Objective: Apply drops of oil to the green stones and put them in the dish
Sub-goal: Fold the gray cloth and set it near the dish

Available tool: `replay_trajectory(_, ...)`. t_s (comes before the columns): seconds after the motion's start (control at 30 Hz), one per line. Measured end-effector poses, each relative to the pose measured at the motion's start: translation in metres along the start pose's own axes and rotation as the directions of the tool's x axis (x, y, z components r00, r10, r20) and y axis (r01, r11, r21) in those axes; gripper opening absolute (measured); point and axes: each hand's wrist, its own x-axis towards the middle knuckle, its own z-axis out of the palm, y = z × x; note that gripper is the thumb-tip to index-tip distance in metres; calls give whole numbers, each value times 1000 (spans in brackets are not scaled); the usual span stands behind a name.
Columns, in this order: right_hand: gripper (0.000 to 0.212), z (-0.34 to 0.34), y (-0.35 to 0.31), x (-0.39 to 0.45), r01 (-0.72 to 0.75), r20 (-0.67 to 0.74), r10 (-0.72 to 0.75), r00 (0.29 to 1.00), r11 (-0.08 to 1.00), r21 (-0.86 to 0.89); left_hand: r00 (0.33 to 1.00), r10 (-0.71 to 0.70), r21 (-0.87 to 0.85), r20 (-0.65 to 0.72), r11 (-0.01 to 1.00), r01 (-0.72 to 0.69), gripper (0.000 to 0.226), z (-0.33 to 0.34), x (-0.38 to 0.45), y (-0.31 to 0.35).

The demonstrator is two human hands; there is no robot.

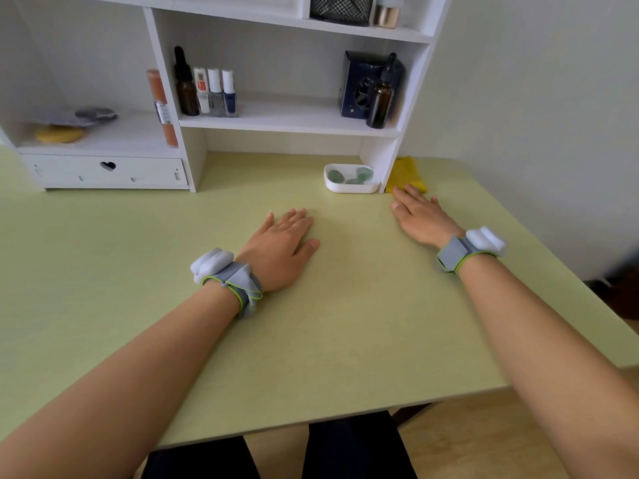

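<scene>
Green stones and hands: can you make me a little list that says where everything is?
stones: three green stones lie in the white dish
dish: on the green table, beside the shelf's leg
left hand: flat on the table, holds nothing
right hand: flat, fingers at the yellow cloth
oil: brown dropper bottle upright on the shelf

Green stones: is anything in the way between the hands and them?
No. The green stones lie in the white dish. Only bare table lies between it and the left hand and right hand, both flat.
</scene>
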Motion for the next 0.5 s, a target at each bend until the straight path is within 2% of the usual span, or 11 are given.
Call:
replay_trajectory(0.33,54,3,3,5,1,-7,-1,1000,1000,-2,1000,4,4,0,1000,-4,55,1,0,0)
replay_trajectory(0.5,55,1,-5,-7,-33,-51,38,998,995,94,1000,4,-9,-14,1000,-4,55,0,-1,-1)
